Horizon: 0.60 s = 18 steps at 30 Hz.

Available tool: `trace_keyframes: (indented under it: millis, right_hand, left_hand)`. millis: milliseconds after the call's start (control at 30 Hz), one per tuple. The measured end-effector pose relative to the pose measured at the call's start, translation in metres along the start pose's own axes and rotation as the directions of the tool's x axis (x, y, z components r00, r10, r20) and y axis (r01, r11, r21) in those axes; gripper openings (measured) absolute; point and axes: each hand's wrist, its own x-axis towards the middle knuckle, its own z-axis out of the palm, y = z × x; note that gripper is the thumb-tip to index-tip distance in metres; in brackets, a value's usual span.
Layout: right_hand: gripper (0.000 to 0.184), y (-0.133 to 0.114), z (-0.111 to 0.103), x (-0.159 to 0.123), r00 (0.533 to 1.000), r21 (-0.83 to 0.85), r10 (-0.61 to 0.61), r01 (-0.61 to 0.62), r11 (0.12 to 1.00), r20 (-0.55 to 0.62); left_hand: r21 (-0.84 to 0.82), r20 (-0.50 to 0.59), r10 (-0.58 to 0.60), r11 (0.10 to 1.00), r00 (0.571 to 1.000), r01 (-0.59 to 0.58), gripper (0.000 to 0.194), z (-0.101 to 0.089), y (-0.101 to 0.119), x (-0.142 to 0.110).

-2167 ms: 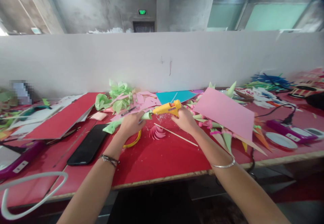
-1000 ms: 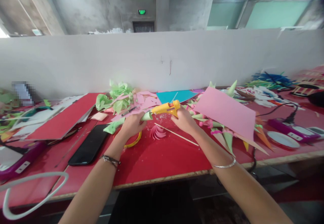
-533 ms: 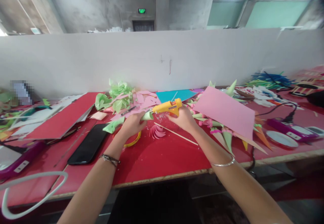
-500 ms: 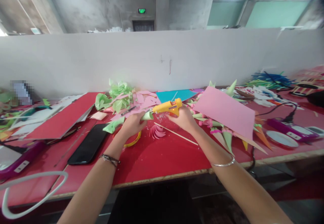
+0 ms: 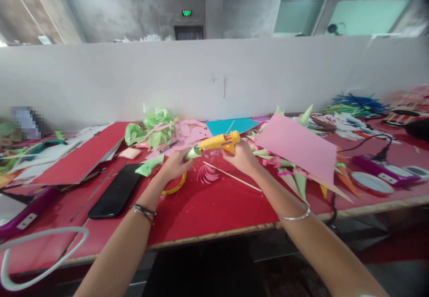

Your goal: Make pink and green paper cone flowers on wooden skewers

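My right hand (image 5: 244, 157) is wrapped round the handle of a yellow hot glue gun (image 5: 217, 142), whose nozzle points left. My left hand (image 5: 176, 163) grips a small rolled piece of light green paper (image 5: 193, 153). The glue gun's tip is at the upper edge of this roll; whether they touch I cannot tell. Below the gun lies a fringed pink paper piece (image 5: 208, 173), with a thin wooden stick (image 5: 234, 177) beside it. A yellow tape roll (image 5: 176, 187) rests partly hidden behind my left wrist.
A black phone (image 5: 115, 193) lies at left, near a red board (image 5: 82, 156). Green tissue paper (image 5: 157, 127) is heaped behind. At right, a pink sheet (image 5: 298, 147) covers several paper cones (image 5: 301, 184), near a white dish (image 5: 372, 183) and a purple power strip (image 5: 385, 171). A white partition (image 5: 150, 78) stands behind.
The view has shifted very slightly. Both hands keep their hold, and the glue gun's tip stays by the green paper roll. A dark round object now shows above the partition at right.
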Motion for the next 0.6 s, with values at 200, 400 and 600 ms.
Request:
trace_keyframes:
  millis: [200, 400, 600]
  right_hand:
    - [0.017, -0.0001, -0.0005, -0.0004, 0.999, -0.012, 0.014, -0.014, 1.0, 0.041]
    - [0.021, -0.0002, -0.0002, -0.0011, 0.999, -0.07, 0.044, -0.042, 0.997, 0.026]
    - [0.022, -0.001, -0.0017, -0.0007, 0.997, -0.118, 0.062, -0.057, 0.991, 0.035]
  left_hand:
    - [-0.029, 0.02, 0.009, 1.0, 1.0, -0.008, 0.005, 0.0003, -0.0014, -0.0006]
    - [0.023, 0.0, 0.02, 1.0, 1.0, -0.02, 0.005, -0.0018, 0.0002, -0.0006]
    - [0.088, -0.01, 0.019, 0.996, 1.0, -0.018, 0.005, -0.0047, 0.0003, -0.0011]
